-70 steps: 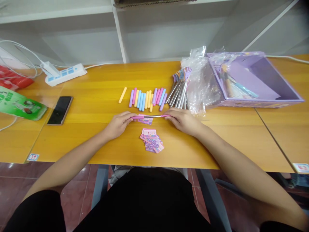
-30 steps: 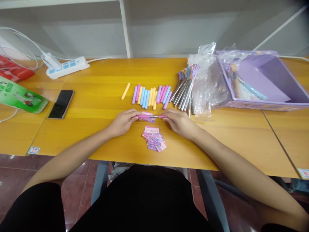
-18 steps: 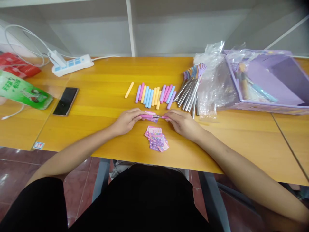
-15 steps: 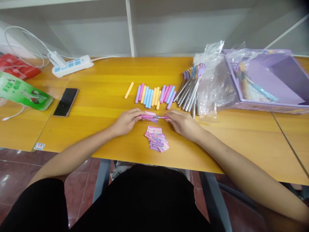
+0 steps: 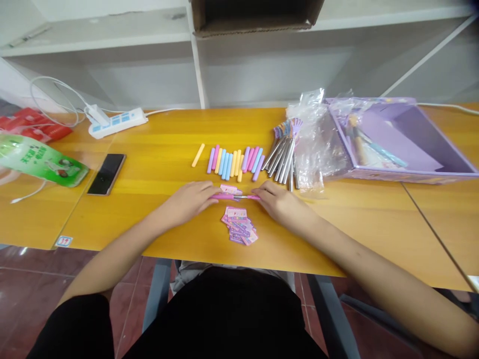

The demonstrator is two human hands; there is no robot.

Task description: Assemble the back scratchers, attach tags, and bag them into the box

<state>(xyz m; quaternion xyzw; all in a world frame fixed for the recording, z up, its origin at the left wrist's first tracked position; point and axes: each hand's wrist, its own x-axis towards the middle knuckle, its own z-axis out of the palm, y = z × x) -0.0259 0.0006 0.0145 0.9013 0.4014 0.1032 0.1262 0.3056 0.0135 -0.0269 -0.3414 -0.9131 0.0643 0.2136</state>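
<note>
One pink-ended rod point(image 5: 239, 197) lies crosswise between both hands point(image 5: 188, 202).

Between the left hand point(image 5: 190, 200) and the right hand point(image 5: 279, 202) is a slim pink-and-metal stick point(image 5: 225, 196). Before it, on the yellow wooden bench point(image 5: 160, 149), lies a pile of small pink-and-purple cards point(image 5: 239, 228); behind it, a row of pastel round-ended cylinders point(image 5: 234, 163). Right of the row — in order — come a bundle of silver metal rods point(image 5: 282, 158), a clear plastic bag point(image 5: 316, 154) and an open purple box point(image 5: 404, 139). At left, a black rectangular phone point(image 5: 107, 174) lies before a white plastic power strip point(image 5: 119, 123).
</note>
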